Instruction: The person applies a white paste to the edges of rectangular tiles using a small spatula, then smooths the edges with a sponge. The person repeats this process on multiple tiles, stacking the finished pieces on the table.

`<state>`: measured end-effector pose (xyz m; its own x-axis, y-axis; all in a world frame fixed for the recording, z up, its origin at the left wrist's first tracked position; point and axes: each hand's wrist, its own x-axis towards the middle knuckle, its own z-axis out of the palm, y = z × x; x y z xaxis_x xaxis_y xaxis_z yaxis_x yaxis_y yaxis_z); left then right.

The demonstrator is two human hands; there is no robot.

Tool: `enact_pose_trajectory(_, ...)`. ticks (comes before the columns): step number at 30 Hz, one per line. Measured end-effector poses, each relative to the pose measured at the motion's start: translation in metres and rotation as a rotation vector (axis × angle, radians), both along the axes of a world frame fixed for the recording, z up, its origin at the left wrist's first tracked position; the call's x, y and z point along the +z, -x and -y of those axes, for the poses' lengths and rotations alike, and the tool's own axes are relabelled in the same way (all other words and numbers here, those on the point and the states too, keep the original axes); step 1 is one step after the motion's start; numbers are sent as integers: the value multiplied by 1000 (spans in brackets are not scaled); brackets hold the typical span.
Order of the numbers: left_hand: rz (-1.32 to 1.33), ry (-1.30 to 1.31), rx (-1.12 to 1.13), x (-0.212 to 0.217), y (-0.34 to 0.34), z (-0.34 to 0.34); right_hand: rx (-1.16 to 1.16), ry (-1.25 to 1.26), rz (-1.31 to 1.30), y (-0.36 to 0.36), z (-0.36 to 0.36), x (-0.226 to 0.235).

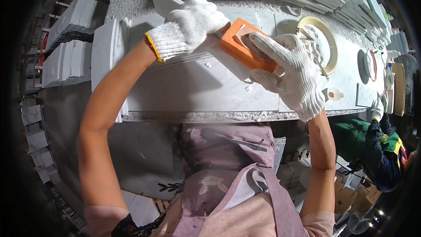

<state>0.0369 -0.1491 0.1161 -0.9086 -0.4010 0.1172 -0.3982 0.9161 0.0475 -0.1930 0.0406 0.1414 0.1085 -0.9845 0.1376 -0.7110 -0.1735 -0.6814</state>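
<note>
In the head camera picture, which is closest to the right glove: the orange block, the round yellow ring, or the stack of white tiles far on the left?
From the right hand:
1. Orange block, under its fingers.
2. Round yellow ring, just beyond, on the bench's right.
3. Stack of white tiles, far left, past the bench.

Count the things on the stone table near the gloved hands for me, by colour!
Orange: 1, the orange rectangular sanding block under the right hand.
White: 3, two white knitted gloves, the other on the left hand, and the long white stone strip that the left hand steadies.
Cream: 1, the cream round ring lying on the table.
Total: 5
</note>
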Motion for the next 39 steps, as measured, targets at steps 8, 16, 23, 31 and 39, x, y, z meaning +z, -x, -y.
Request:
enact_pose_trajectory(8,-106,-97,3,0,-9,-12,-45,-41,-258,7,-19,17)
enact_pose_trajectory(16,-85,-60,17,4,-21,-20,4,31,-222,19,-44,5)
enact_pose_trajectory(23,-272,45,-102,-4,-25,-23,-447,103,-143,36,-114,-73)
enact_pose_trajectory(31,-260,-27,-79,-9,-43,-35,-619,61,-104,24,-123,-87)
enact_pose_trajectory(39,-326,130,51,-61,-92,-90,-229,-821,1606,-60,-108,-104)
